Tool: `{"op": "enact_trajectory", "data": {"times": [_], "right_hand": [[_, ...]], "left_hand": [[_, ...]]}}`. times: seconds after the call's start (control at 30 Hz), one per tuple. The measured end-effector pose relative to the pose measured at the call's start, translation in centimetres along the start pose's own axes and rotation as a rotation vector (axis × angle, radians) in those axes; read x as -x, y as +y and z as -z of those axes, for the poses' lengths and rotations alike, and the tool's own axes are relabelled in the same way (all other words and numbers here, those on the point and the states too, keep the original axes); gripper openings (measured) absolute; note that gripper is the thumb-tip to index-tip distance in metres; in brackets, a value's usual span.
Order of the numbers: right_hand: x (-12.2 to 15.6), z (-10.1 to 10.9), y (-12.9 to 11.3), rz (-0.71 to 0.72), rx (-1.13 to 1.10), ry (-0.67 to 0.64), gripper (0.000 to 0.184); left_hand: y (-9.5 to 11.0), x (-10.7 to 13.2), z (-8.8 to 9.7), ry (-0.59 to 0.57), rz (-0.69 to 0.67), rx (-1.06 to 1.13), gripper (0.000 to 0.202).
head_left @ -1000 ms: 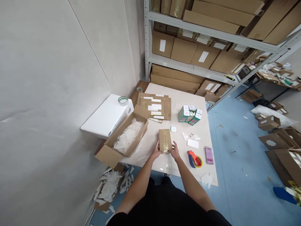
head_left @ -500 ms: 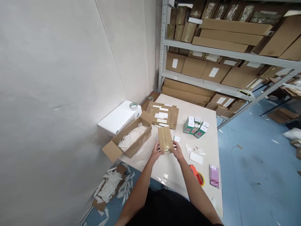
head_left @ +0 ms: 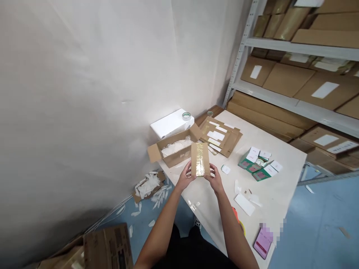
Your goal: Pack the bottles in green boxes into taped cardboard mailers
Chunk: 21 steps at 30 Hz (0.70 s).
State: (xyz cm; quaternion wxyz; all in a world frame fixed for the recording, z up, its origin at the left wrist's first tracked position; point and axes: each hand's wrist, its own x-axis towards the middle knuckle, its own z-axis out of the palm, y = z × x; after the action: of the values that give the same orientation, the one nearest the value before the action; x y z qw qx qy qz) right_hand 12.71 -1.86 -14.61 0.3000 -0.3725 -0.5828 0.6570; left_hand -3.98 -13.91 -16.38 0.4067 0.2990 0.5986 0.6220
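Between my two hands is a small cardboard box [head_left: 200, 160] with shiny clear tape down the middle of its face. My left hand [head_left: 185, 177] grips its lower left edge, and my right hand [head_left: 214, 178] grips the lower right. Just beyond it to the left stands an open cardboard carton [head_left: 175, 158] with white packing paper [head_left: 176, 147] inside. Flattened cardboard [head_left: 221, 135] with white labels lies behind the box. An orange tape dispenser [head_left: 235, 215] is partly hidden by my right forearm.
Green and white small boxes [head_left: 259, 164] stand on the table's right half, near a white card [head_left: 244, 204] and a pink-screened phone [head_left: 263, 241]. A tape roll [head_left: 186, 116] rests on a white case [head_left: 171, 123]. Shelving [head_left: 300, 95] full of cartons stands behind. Paper scraps [head_left: 147, 186] litter the floor.
My view has swung to the left, bringing a carton on the floor into the lower left. Both hands have carried the box toward the open carton, and its taped face now shows more fully.
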Motion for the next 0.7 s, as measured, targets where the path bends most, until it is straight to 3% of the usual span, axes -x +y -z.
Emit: {"op": "enact_trajectory", "data": {"times": [0.2,0.33,0.5,0.7], "right_hand": [[0.7,-3.0,-3.7,0.115,0.027,-0.140,0.070],[1.4,-7.1,-5.4,0.171,-0.011,-0.254,0.071],[4.0,-15.1,-5.6,0.174,-0.066,-0.460,0.072],[11.2,-26.7,-4.1,0.134,-0.056,-0.741,0.074]], "left_hand": [[4.2,3.4,2.2,0.106,-0.108,-0.038,0.101],[6.7,6.7,5.3,0.192,-0.213,-0.048,0.100],[8.2,13.3,11.2,0.400,-0.257,-0.061,0.104],[7.3,25.5,19.0,0.681,-0.272,-0.041,0.103]]}}
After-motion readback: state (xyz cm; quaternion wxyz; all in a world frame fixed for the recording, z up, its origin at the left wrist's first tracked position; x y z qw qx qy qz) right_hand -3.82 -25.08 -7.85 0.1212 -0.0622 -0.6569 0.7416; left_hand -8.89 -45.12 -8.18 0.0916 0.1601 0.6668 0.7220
